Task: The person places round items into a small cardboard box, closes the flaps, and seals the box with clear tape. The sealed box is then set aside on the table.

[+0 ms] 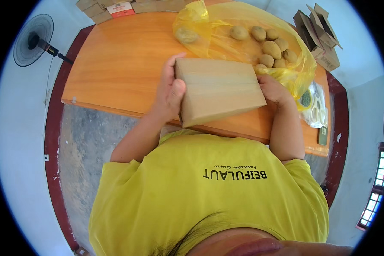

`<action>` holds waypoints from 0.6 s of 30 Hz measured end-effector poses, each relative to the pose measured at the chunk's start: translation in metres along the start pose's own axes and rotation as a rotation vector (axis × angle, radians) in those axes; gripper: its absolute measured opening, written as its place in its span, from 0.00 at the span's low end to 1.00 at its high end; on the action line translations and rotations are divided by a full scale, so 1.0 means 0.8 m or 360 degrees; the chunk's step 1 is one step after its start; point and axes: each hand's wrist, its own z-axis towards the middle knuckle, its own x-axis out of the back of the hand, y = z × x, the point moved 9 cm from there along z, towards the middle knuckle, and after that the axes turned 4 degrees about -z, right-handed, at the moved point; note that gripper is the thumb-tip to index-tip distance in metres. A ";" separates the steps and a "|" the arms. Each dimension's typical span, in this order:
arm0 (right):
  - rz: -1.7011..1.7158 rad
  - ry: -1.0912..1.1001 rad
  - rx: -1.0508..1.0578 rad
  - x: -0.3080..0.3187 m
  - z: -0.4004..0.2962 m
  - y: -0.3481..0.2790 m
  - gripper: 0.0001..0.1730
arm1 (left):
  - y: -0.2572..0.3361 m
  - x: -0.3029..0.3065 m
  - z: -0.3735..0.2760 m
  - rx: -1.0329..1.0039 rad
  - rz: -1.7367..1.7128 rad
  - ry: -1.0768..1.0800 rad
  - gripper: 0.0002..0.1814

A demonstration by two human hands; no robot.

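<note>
A brown cardboard box (pixel 220 91) is held between both hands over the table's near edge, with a seam running along its visible face. My left hand (pixel 174 91) grips its left end, thumb on the near side and fingers round the far corner. At the right end is my right hand (pixel 272 88), its fingertips hidden behind or inside that end, so its hold is not clear. Beyond the box lies a yellow plastic bag (pixel 220 41), spread out, with several round brown fruits or tubers (pixel 271 48) in or on it.
The wooden table (pixel 121 64) bears a tape roll (pixel 305 98), white-handled scissors (pixel 316 110) and a dark green flat object (pixel 322 136) at the right. Cardboard boxes (pixel 147 7) line the far edge; open cartons (pixel 320 38) stand at far right. A fan (pixel 33 40) is at left.
</note>
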 end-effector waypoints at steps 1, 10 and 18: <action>-0.0038 -0.0009 0.0011 -0.003 -0.002 -0.008 0.17 | -0.010 0.008 0.001 0.0080 -0.0105 0.0020 0.40; -0.0110 0.0024 -0.0128 -0.014 -0.007 -0.033 0.16 | -0.045 0.072 -0.013 0.0493 0.0455 0.0022 0.33; -0.0117 -0.0018 -0.0147 -0.015 -0.009 -0.029 0.17 | 0.033 0.016 -0.028 -0.0077 0.2064 -0.0415 0.48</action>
